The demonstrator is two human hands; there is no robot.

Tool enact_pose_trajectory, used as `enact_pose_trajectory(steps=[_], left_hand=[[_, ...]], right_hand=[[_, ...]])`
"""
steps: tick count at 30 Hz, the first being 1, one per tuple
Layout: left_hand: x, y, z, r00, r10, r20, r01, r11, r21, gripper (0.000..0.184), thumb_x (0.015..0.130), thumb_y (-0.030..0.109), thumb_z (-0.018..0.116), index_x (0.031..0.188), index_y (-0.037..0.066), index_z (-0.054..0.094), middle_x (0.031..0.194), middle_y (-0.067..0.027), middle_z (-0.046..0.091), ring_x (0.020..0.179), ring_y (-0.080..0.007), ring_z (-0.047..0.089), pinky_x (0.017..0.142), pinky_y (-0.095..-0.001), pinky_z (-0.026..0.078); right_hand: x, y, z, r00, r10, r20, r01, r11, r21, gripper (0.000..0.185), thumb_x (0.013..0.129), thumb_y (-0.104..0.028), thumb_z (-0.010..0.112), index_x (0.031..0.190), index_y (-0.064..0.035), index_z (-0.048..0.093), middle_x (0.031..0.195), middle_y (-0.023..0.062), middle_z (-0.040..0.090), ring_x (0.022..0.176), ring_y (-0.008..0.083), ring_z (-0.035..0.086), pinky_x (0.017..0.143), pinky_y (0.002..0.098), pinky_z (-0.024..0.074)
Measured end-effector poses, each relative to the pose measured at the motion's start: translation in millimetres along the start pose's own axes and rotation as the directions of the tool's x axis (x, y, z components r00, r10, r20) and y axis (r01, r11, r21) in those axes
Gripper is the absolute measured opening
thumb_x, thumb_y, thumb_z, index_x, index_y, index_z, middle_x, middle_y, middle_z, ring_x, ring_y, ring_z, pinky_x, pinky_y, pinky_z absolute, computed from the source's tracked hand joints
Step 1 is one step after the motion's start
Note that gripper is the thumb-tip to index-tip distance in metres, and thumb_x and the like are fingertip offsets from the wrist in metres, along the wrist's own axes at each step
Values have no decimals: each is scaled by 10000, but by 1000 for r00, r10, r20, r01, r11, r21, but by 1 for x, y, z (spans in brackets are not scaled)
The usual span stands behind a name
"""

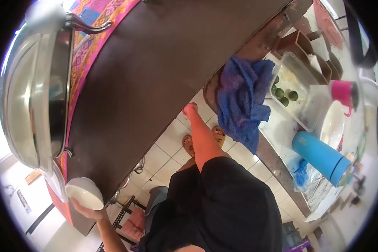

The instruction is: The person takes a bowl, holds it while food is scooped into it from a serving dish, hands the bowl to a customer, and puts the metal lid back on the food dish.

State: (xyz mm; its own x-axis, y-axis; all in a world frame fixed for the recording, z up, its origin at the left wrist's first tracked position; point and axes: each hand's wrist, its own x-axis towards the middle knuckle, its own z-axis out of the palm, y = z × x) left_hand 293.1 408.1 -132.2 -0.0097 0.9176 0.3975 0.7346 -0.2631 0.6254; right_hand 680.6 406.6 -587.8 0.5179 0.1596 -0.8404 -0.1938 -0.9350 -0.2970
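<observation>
My left hand (pixel 86 208) grips a white bowl (pixel 85 192) by its rim and side, at the lower left over the end of the brown table. The bowl is tilted, so its bare inside shows. My right hand (pixel 190 109) is at the near edge of the brown table (pixel 147 71), with its fingers curled in. Whatever it may hold is hidden or too small to name. Beyond the bowl stands a large steel chafing dish (pixel 33 101) with a glass lid. A white plate (pixel 56 185) lies partly behind the bowl.
On the right counter lie a blue towel (pixel 243 96), a clear plastic container (pixel 311 113) with several green limes (pixel 280 93), a blue bottle (pixel 321 157), a pink mug (pixel 342 92) and a white bowl-like dish (pixel 334 126). A patterned pink cloth (pixel 101 33) runs under the chafing dish.
</observation>
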Motion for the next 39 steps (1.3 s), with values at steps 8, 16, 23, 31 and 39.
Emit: enact_pose_trajectory(steps=[8,16,23,31,39], left_hand=[[3,7,-1,1000,24,-17,-24,1000,-14,590,933,270,505,1425,42,271,1414,-203,317,1254,-363,406,989,-510,436],[14,29,21,919,-389,62,390,875,-287,572,983,428,314,1380,17,349,1369,-157,406,1241,-301,444,1030,-437,395],[27,66,35,848,-496,185,514,687,-513,491,989,394,292,1233,1,458,1120,-135,536,1037,-251,554,873,-388,477],[37,80,36,992,49,117,-29,986,-164,383,956,281,289,1002,-6,539,914,-116,528,854,-216,547,765,-344,450],[49,116,22,968,-106,229,202,869,-452,347,981,228,332,1039,-22,566,902,-119,593,827,-197,575,767,-321,456]], right_hand=[[13,5,15,974,-95,203,-111,584,804,152,877,-123,515,744,-78,572,648,52,593,538,145,543,488,278,464],[-92,-3,-43,935,-220,279,-167,422,891,154,870,-141,524,732,-79,545,681,27,580,635,120,586,592,260,500],[-153,18,-76,955,-236,181,3,615,788,144,785,-160,558,688,-55,576,594,33,552,562,131,547,533,266,448],[-274,57,-164,664,-742,-91,737,628,251,186,845,-126,524,838,23,635,886,122,651,720,179,632,679,279,509],[-474,16,-351,518,-835,185,641,522,563,91,782,64,487,781,-27,489,878,115,627,776,198,649,726,316,535]])
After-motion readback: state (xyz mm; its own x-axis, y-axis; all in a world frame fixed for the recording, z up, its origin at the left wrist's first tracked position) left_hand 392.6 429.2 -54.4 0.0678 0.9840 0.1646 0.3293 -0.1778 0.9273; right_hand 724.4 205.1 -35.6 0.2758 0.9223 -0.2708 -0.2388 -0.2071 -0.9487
